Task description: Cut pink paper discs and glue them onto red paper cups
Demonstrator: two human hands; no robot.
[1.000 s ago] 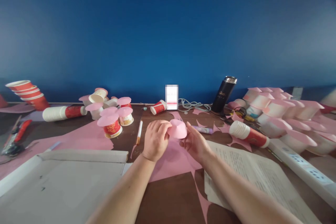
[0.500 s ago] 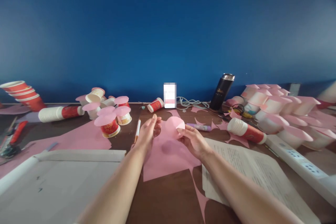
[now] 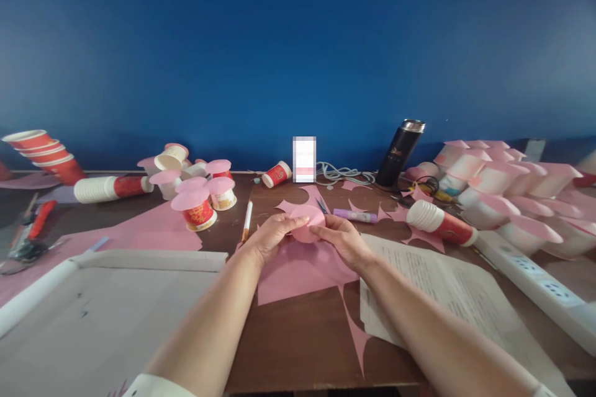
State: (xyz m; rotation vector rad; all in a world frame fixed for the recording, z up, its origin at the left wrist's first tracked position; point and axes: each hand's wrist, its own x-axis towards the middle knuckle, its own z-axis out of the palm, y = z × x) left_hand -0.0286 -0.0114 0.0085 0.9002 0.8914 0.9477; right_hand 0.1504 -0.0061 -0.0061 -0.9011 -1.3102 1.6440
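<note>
Both hands' fingers (image 3: 285, 223) (image 3: 334, 233) closed on disc (image 3: 305, 234)

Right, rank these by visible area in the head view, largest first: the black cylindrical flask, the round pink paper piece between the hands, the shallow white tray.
1. Shallow white tray, though nearness to the camera enlarges it
2. Black cylindrical flask
3. Round pink paper piece, partly hidden

This looked like a craft workspace, at home or in a workshop, unclear which: cups (image 3: 199, 217) topped with pink paper discs (image 3: 190, 199) stood toward the table's (image 3: 298, 341) back edge, cut paper scraps (image 3: 357, 336) and a power strip (image 3: 542, 279) nearer the front.
</note>
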